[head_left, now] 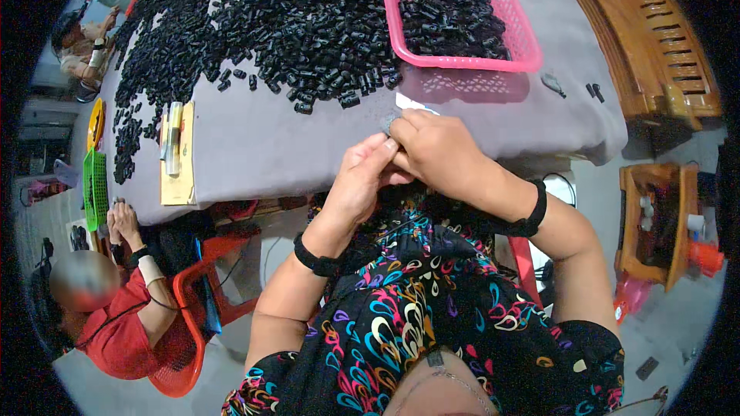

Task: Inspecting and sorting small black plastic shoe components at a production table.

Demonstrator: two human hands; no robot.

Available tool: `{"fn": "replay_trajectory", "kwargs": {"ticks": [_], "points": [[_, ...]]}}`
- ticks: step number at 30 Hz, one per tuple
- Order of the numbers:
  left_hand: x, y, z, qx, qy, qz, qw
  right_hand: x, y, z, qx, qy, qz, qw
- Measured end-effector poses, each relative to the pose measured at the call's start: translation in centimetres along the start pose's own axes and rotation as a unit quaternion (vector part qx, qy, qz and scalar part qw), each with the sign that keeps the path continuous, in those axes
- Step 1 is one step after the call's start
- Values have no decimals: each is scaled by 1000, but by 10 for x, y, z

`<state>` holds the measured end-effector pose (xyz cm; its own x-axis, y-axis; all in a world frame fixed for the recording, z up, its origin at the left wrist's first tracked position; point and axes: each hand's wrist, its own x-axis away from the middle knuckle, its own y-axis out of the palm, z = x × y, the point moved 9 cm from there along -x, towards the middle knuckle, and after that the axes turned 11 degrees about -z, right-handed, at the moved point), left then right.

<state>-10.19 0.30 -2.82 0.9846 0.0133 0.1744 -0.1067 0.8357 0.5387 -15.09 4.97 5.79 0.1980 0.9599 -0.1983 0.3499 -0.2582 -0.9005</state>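
Close together at the table's near edge, my left hand (pixel 356 185) and my right hand (pixel 443 150) meet with fingertips pinched. Whatever they hold is hidden by the fingers. A small grey piece (pixel 388 125) shows at the fingertips of my right hand; its kind is unclear. Just beyond that hand lies a bit of white paper (pixel 416 105). Farther back, a large heap of small black cylindrical parts (pixel 308 31) spreads across the grey tablecloth (pixel 308 150). Right of the heap stands a pink plastic basket (pixel 470 64), holding more such parts.
A yellow pad (pixel 179 185) with pens (pixel 173 139) lies at left. Beyond it are a green basket (pixel 95 192) and a person in red (pixel 127 331) on a red chair (pixel 196 339). At right are two loose black parts (pixel 594 92), a wooden bench (pixel 655 38) and a wooden stool (pixel 655 262).
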Motion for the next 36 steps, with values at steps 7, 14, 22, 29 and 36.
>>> {"fn": "replay_trajectory", "kwargs": {"ticks": [7, 14, 22, 29, 36], "points": [[1, -3, -2, 8, 5, 24, 1000, 1, -4, -2, -24, -6, 21, 999], [-2, -1, -3, 18, 28, 6, 999, -2, -1, 5, -12, 23, -40, 999], [4, 2, -4, -46, -42, -19, 998, -7, -1, 3, 24, -24, -40, 999], [3, 3, -11, -28, -43, -59, 997, -4, 4, 3, 9, -23, -63, 998], [5, 8, -8, -25, -39, -62, 997, 1, 0, 2, 0, -33, -59, 998]]}}
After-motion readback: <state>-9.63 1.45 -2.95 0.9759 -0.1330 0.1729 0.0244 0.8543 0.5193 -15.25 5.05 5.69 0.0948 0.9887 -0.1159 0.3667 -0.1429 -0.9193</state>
